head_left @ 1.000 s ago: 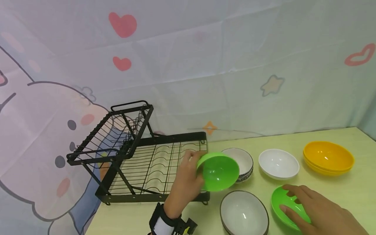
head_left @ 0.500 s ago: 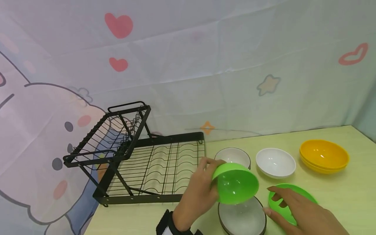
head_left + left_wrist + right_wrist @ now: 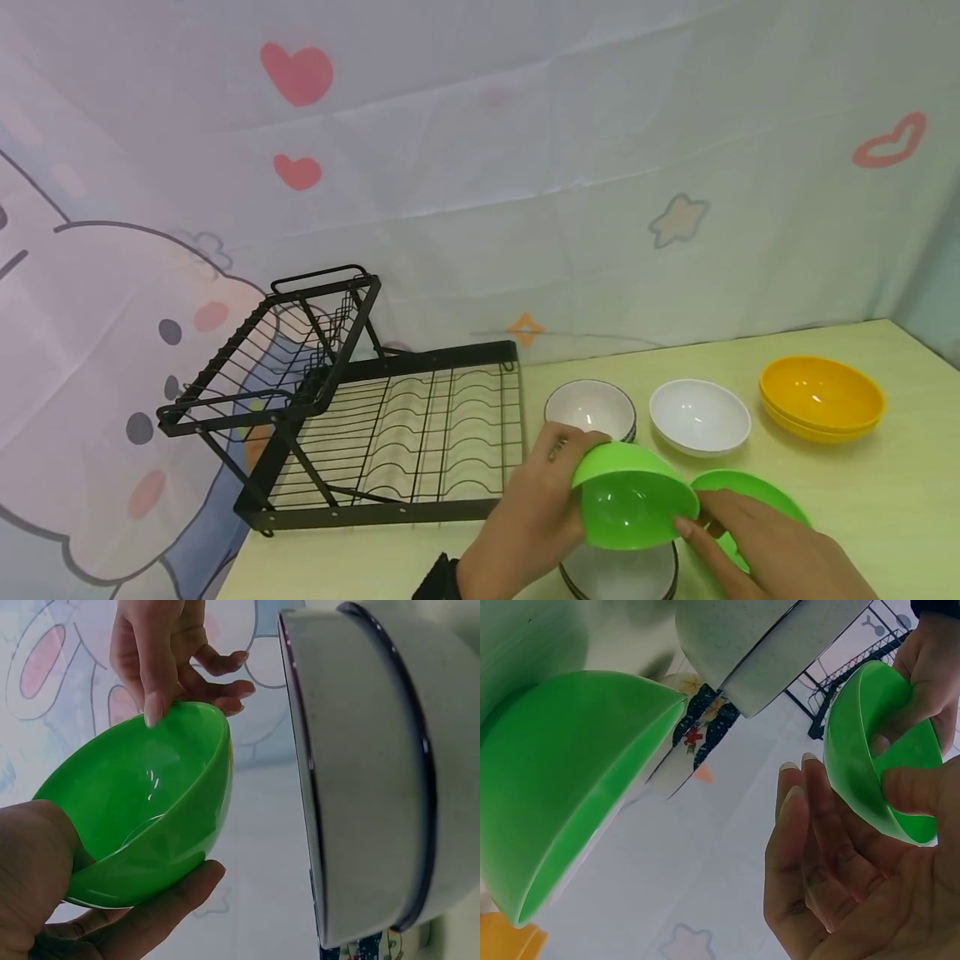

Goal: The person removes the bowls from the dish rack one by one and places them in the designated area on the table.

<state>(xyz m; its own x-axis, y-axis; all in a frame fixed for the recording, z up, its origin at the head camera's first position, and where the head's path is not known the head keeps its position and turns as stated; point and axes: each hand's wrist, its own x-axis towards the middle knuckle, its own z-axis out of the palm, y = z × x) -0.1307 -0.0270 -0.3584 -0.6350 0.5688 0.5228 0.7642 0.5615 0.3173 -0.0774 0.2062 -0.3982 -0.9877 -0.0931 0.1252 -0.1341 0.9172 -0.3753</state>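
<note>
A green bowl hangs tilted above the table, its inside facing me. My left hand grips it by the left side, thumb inside and fingers beneath, as the left wrist view shows. At the opposite rim my right hand pinches the bowl, thumb on the inner face and fingers behind. Below, partly covered, stand stacked white bowls with dark rims. A second green bowl sits on the table behind my right hand; the right wrist view shows its outer wall.
A black two-tier dish rack stands on the left. Along the back are a stack of dark-rimmed bowls with patterned outsides, a white bowl and stacked yellow bowls. A printed cloth hangs behind the table.
My left hand has carried the green bowl rightward and down, over the stacked white bowls. My right hand has moved left from above the other green bowl and taken hold of the rim.
</note>
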